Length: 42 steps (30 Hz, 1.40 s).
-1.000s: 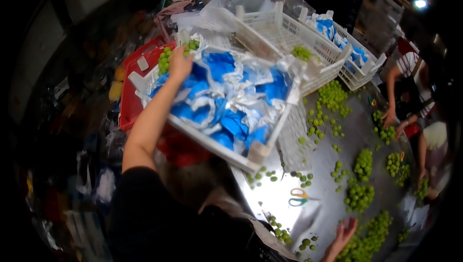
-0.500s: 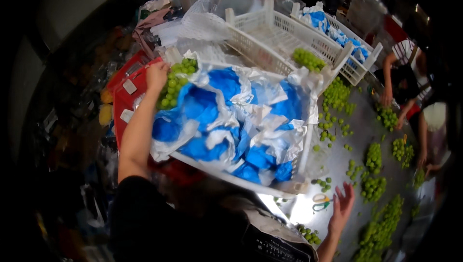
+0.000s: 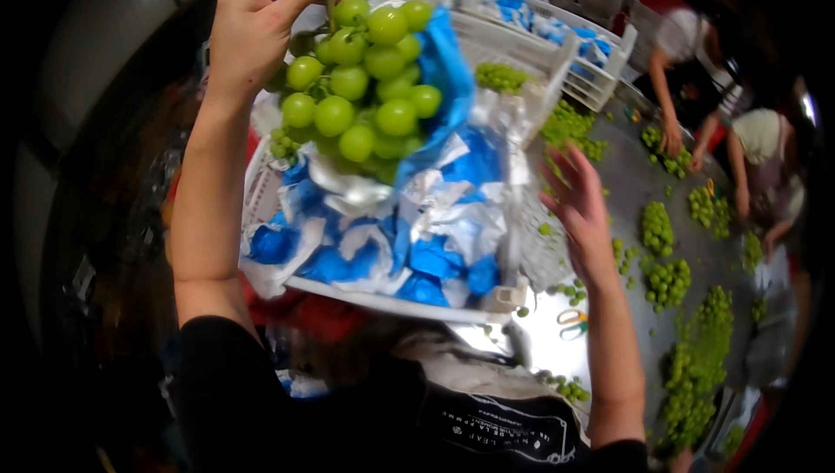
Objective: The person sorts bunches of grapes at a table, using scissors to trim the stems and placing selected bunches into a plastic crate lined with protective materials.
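My left hand (image 3: 261, 25) pinches the stem of a bunch of green grapes (image 3: 365, 81) and holds it up over a white plastic crate (image 3: 383, 299). Blue and white wrapping paper (image 3: 448, 81) hangs behind and along the right side of the bunch. More crumpled blue-and-white paper (image 3: 348, 251) fills the crate; what lies beneath it is hidden. My right hand (image 3: 577, 199) is raised to the right of the crate, fingers apart and slightly blurred, with nothing in it.
A metal table (image 3: 626, 203) carries several bunches of green grapes (image 3: 668, 281), loose grapes and scissors (image 3: 572, 324). Farther back stand another white crate (image 3: 526, 60) and one with blue paper (image 3: 600, 68). Two people (image 3: 678, 55) handle grapes at the right.
My left hand has lifted the grape bunch from the crate's far left corner, with paper rising beside it. My right hand has moved up and forward toward the crate's right side.
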Motion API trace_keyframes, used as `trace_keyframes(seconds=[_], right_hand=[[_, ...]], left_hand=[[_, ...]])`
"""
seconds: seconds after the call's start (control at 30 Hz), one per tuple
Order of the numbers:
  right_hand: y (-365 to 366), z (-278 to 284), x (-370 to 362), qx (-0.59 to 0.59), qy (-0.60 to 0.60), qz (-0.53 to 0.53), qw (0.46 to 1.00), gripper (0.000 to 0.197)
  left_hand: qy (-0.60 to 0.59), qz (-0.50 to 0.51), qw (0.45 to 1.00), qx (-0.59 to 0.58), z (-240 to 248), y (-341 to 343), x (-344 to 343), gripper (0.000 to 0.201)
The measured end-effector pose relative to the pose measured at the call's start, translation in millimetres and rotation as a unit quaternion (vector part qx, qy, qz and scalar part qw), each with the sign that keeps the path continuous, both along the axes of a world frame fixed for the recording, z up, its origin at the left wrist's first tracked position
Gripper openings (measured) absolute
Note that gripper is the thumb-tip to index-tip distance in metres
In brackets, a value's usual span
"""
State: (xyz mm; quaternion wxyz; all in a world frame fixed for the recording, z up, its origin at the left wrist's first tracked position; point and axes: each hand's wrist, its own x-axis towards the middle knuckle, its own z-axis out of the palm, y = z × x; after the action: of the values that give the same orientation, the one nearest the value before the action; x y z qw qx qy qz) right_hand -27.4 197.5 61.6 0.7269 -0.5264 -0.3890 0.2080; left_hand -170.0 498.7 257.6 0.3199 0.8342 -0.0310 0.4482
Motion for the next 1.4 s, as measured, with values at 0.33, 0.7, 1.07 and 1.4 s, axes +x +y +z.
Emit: trace_keyframes(seconds=[0.33,0.7,1.07,1.4], right_hand=[[13.1,-8.6,38.5,0.114,0.193,-0.028,0.974,0.020],[-247.5,-178.2,31.3,0.228,0.292,-0.391,0.843,0.028],[-404.0,-176.5,-121.3,0.241,0.266,-0.618,0.699,0.037],[-404.9,-186.4,-153.0,0.230,0.293,-0.578,0.726,0.039]], left_hand=[[-0.016,-0.171,0.982,-0.074,1.6,-103.3,65.5,0.015],[-0.017,-0.409,0.912,0.031,-25.8,-247.4,161.0,0.015],[0.274,-0.395,0.873,0.084,-230.5,-396.8,252.7,0.016],[0.135,-0.464,0.731,0.481,-357.7,-503.6,223.2,0.007]])
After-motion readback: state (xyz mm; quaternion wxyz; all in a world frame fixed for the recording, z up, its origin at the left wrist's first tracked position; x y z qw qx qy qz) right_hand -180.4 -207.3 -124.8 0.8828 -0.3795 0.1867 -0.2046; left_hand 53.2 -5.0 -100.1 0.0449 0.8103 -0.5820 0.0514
